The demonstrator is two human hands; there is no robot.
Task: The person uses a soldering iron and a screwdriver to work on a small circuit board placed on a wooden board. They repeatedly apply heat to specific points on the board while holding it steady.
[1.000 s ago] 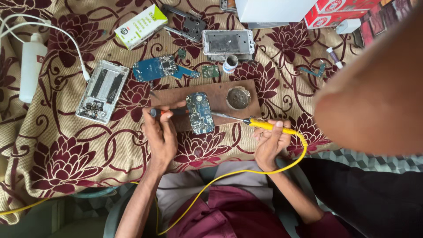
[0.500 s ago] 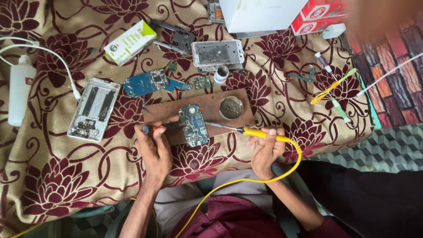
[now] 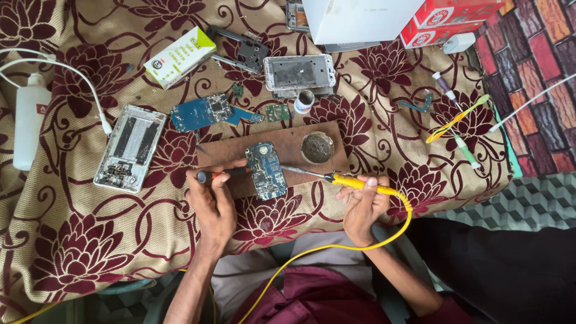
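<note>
Head camera looks down on a table under a cloth (image 3: 78,240) with big dark red flowers. On a brown wooden board (image 3: 288,147) sits a small round tin (image 3: 317,147); what fills it looks dark and dull, and I cannot tell what it is. Just above the board stands a tiny white pot (image 3: 305,101) with its top open. I cannot see what is in it. Near that pot lies an empty silver phone shell (image 3: 299,72), and another opened phone body (image 3: 131,147) lies off to the left with small parts inside. A white bottle (image 3: 30,123) lies at the far left edge, and a green and white box (image 3: 179,57) lies higher up. A blue circuit board (image 3: 267,170) lies on the front part of the wooden board, between the two hands. The left hand (image 3: 211,201) is curled shut around a thin tool with an orange and black handle (image 3: 225,174), and the tool's tip touches the left side of the blue circuit board. The right hand (image 3: 363,204) grips a yellow soldering iron (image 3: 351,182) like a pen. Its metal tip points left and comes right up to the circuit board's right edge. A yellow cord (image 3: 384,237) loops from the iron down past the wrist. Both arms reach up from the bottom.
</note>
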